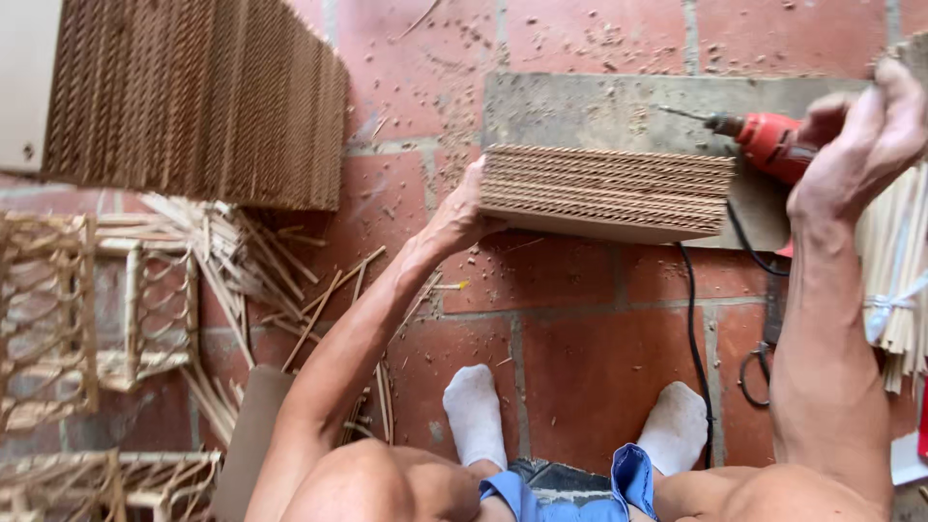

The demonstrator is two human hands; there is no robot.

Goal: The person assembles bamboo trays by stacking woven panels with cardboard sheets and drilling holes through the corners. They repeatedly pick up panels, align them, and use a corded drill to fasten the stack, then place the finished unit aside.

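My left hand (pixel 462 208) grips the left end of a stack of thin wooden slats (pixel 604 191), which rests on its edge on a grey board (pixel 599 108). To the right, my right hand (pixel 860 140) is raised with its fingers curled over the back of a red electric drill (pixel 773 145). The drill's bit (pixel 684 114) points left just above the stack's far right corner. The drill's black cord (pixel 698 338) runs down across the red floor tiles toward my feet in white socks (pixel 476 411).
A larger row of slats (pixel 193 97) stands at the upper left. Woven cane frames (pixel 87 319) and loose cane strips (pixel 251 271) lie on the left floor. A tied bundle of sticks (pixel 894 280) is at the right edge, with scissors (pixel 764 358) beside the cord.
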